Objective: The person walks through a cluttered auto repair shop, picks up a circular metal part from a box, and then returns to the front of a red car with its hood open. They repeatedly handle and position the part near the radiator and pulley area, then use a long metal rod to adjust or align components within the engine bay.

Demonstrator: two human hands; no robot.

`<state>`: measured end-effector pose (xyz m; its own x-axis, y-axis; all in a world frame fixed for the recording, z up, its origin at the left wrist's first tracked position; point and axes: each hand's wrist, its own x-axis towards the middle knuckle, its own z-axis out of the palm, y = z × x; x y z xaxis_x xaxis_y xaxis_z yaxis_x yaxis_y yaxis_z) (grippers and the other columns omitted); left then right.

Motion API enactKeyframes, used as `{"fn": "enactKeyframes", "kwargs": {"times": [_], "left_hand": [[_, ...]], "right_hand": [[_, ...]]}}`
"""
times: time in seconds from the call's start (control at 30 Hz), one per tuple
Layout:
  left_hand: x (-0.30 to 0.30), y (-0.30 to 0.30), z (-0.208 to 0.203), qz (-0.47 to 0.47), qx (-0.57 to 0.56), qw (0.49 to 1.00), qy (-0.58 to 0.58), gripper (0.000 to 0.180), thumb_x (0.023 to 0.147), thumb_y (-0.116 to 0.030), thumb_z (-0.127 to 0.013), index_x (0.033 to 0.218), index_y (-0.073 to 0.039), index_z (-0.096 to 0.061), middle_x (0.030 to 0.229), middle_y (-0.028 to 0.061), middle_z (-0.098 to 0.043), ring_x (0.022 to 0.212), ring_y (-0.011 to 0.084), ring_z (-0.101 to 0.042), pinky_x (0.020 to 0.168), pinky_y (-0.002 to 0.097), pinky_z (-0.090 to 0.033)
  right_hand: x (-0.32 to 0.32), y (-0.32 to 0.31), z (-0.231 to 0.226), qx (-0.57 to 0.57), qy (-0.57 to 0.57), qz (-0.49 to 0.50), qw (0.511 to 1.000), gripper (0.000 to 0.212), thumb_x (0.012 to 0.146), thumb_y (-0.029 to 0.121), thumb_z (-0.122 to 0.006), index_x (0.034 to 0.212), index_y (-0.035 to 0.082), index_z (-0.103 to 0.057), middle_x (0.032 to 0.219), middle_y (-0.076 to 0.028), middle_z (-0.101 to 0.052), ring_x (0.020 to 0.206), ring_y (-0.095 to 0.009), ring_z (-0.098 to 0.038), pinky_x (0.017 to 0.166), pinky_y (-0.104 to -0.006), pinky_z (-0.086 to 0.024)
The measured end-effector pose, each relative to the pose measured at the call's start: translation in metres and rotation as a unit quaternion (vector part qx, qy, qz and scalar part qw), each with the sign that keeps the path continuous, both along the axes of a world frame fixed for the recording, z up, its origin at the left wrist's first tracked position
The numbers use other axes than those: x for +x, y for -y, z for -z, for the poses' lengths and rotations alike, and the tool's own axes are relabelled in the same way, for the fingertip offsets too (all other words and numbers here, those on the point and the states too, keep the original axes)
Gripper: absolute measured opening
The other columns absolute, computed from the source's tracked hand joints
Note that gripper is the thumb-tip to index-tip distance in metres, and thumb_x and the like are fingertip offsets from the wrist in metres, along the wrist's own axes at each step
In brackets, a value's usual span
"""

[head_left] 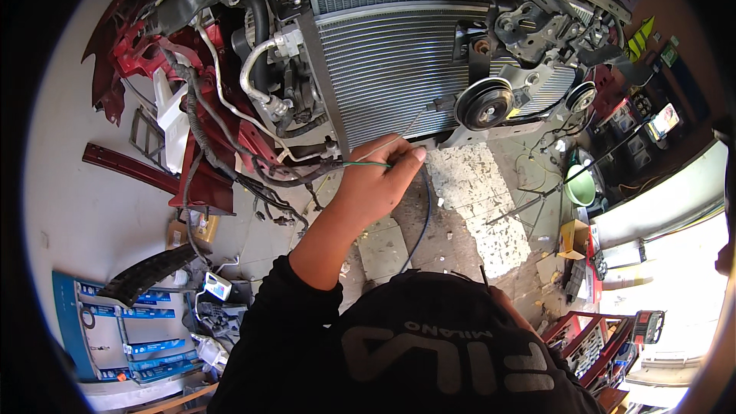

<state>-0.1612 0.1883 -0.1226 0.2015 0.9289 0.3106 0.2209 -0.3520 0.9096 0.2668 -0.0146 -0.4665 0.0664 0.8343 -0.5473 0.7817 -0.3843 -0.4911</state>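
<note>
My left hand (381,176) is closed, thumb against fingers, on a thin green wire (363,163) beside the dark wiring harness (295,181). A thin pale wire (410,124) runs from this hand up to a plug (438,105) at a round black car horn (485,104). Just behind the hand rises the finned radiator (395,65) at the front of a stripped car. My right hand (512,308) shows only as a sliver of skin beside my dark top; its fingers are hidden. A thin dark rod (484,276) sticks up near it.
A second horn (581,97) hangs further right. Metal pipes (257,69) and red body panels (153,172) are on the left. A blue cable (424,222) trails over the tiled floor. At right stand a phone on a stand (664,120), a green basin (580,185) and a cardboard box (573,239).
</note>
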Motion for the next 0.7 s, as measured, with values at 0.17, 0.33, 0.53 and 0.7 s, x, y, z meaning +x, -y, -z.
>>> {"fn": "enactKeyframes", "kwargs": {"times": [0.17, 0.33, 0.53, 0.7], "left_hand": [[0.008, -0.005, -0.004, 0.053, -0.068, 0.986, 0.145, 0.019, 0.108, -0.021, -0.074, 0.109, -0.002, -0.074, 0.09, 0.0033, -0.073, 0.08, 0.0115, -0.064, 0.071, 0.029, -0.051], [0.017, -0.011, -0.009, 0.068, -0.091, 0.924, 0.366, 0.02, 0.106, -0.014, -0.073, 0.119, 0.003, -0.074, 0.099, 0.0102, -0.077, 0.089, 0.0184, -0.072, 0.083, 0.0341, -0.059], [0.017, -0.017, 0.002, 0.132, -0.061, 0.891, 0.431, 0.017, 0.105, -0.005, -0.07, 0.12, 0.001, -0.074, 0.097, 0.0091, -0.077, 0.088, 0.0178, -0.073, 0.087, 0.037, -0.063], [0.016, -0.018, 0.003, 0.16, -0.063, 0.88, 0.443, 0.019, 0.103, -0.001, -0.07, 0.122, 0.0, -0.071, 0.096, 0.0074, -0.074, 0.086, 0.0148, -0.069, 0.083, 0.0351, -0.059]], "right_hand": [[-0.001, 0.009, 0.004, 0.006, -0.021, 0.019, 1.0, 0.03, 0.095, 0.029, -0.075, 0.112, 0.004, -0.075, 0.107, -0.019, -0.08, 0.103, -0.036, -0.077, 0.09, -0.0449, -0.059], [-0.002, 0.021, 0.004, 0.015, -0.028, 0.039, 0.999, 0.032, 0.095, 0.03, -0.075, 0.112, 0.003, -0.075, 0.108, -0.021, -0.08, 0.104, -0.037, -0.077, 0.09, -0.0459, -0.059], [0.003, 0.032, 0.002, -0.026, -0.028, 0.019, 0.999, 0.049, 0.101, 0.052, -0.062, 0.123, 0.009, -0.072, 0.123, -0.027, -0.076, 0.123, -0.045, -0.071, 0.098, -0.0543, -0.055], [0.005, 0.037, -0.004, -0.046, -0.006, 0.028, 0.999, 0.051, 0.101, 0.053, -0.062, 0.124, 0.009, -0.071, 0.124, -0.027, -0.076, 0.124, -0.046, -0.07, 0.099, -0.0543, -0.055]]}}
